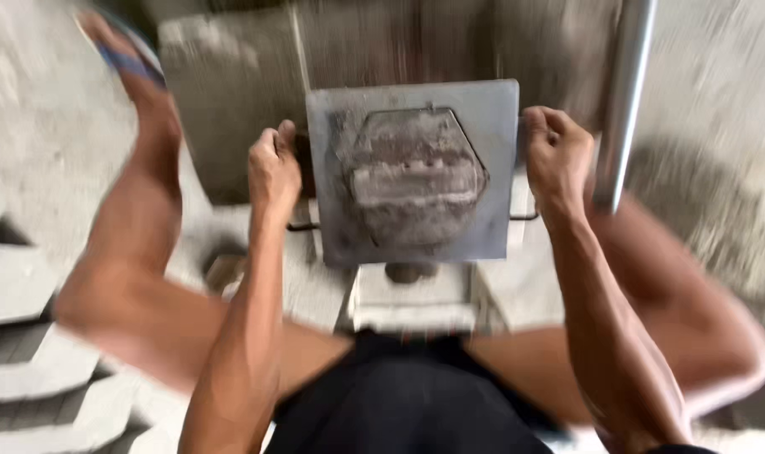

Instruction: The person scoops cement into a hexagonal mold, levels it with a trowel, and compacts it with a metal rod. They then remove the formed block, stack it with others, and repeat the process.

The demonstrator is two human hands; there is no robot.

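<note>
In the blurred head view, the left hand point(273, 168) and right hand point(557, 151) are each gripping, fists clenched, a side handle of a square metal mould point(492, 168) holding a hexagonal grey block point(416, 181). It seems to be the pressing or lifting step; an even, level pull looks needed next. Finished pale pavers point(29, 336) are lying on the dusty concrete floor point(37, 126), with a steel pole point(624, 101) standing alongside.

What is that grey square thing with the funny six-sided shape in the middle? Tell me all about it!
The grey square plate looks like metal, dusty and smeared with what seems to be cement. A hexagon outline sits in its middle, filled with rough grey-brown crust. It lies flat, facing up, between the person's knees. The left hand and right hand are fisted at its two sides, seemingly on thin side handles. The picture is blurred, so finer detail is unclear.
</note>
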